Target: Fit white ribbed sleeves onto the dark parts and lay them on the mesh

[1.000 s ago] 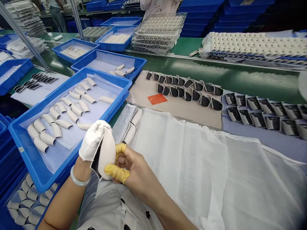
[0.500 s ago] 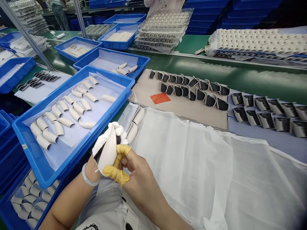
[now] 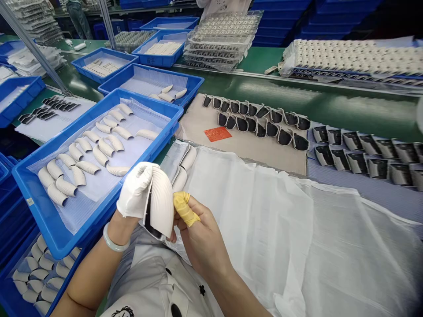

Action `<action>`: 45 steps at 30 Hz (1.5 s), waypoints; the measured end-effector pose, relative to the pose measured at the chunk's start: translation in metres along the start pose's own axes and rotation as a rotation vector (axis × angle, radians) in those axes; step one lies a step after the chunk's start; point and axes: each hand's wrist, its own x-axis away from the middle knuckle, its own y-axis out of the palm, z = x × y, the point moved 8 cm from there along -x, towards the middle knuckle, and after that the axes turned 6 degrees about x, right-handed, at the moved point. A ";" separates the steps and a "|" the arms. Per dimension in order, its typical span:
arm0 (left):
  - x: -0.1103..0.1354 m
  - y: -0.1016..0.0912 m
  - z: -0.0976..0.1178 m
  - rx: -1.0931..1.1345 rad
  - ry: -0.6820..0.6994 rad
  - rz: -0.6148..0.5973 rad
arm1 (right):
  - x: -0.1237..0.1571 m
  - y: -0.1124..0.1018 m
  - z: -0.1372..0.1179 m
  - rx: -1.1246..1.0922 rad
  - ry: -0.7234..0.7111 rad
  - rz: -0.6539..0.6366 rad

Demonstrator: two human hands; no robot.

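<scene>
A curved, ribbed cream shell piece point(image 3: 161, 200) with a black inner side is held up in front of my body. My left hand point(image 3: 135, 190), in a white glove, is closed on its left edge and top. Yellow finger covers show on my right hand point(image 3: 198, 224), which pinches the lower right side of the piece; some fingertips are hidden behind it. Just beyond the hands, more cream shell pieces point(image 3: 188, 159) lie against a grey-edged sheet. To the left, a blue tray point(image 3: 99, 200) carries several similar ribbed pieces point(image 3: 88, 167) on a pale liner.
White sheeting point(image 3: 244, 220) covers the bench on the right. Behind it, black-lined shells point(image 3: 243, 124) stand in rows near a red card point(image 3: 217, 134). A lower blue tray point(image 3: 53, 304) holds more shells. Stacked clear trays point(image 3: 223, 42) and a person's light clothing point(image 3: 224, 6) are across the bench.
The shell piece has been turned, so its ribbed outer face and black-lined open edge now show more. My right hand has shifted to its right side, and my gloved left hand shows more fully.
</scene>
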 end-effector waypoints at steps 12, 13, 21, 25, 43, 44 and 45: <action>-0.008 -0.003 0.054 -0.143 0.215 -0.025 | 0.005 -0.010 -0.003 0.194 -0.040 0.049; -0.007 0.000 0.058 -0.191 0.253 -0.033 | 0.006 -0.009 -0.004 0.227 -0.043 0.050; 0.000 0.008 0.077 -0.475 0.375 -0.055 | 0.005 0.006 -0.010 0.365 -0.070 -0.154; -0.001 0.009 0.081 -0.492 0.389 -0.041 | 0.003 0.005 -0.015 0.358 -0.126 -0.166; -0.005 0.006 0.052 -0.042 -0.037 -0.202 | 0.001 0.017 0.005 -0.212 0.070 -0.344; -0.004 0.007 0.049 -0.008 -0.044 -0.227 | 0.001 0.017 0.006 -0.227 0.074 -0.344; -0.002 0.007 0.048 0.013 -0.042 -0.244 | 0.001 0.017 0.006 -0.239 0.076 -0.341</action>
